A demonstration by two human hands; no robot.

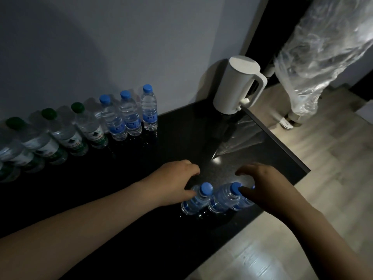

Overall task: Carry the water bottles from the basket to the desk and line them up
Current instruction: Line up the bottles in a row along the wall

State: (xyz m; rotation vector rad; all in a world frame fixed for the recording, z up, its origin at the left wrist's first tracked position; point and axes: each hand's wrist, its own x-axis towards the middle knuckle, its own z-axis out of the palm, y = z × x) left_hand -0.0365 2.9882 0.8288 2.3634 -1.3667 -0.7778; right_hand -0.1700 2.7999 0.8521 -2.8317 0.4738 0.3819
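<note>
Three small clear water bottles with blue caps stand close together near the front edge of the dark desk point(141, 199). My left hand point(173, 182) curls round the left bottle point(196, 201), thumb on its shoulder. My right hand point(262, 188) curls over the other two: its thumb lies against the middle bottle's point(222, 199) cap, and its palm covers most of the right bottle point(243, 203). Along the wall stands a row of several bottles, green-capped ones point(88, 126) on the left and three blue-capped ones point(130, 116) on the right. No basket is in view.
A white electric kettle point(238, 85) stands at the desk's back right corner. Crumpled clear plastic wrap point(323, 57) hangs beyond the desk's right edge, over a light wooden floor point(302, 199). A grey wall runs behind the bottle row.
</note>
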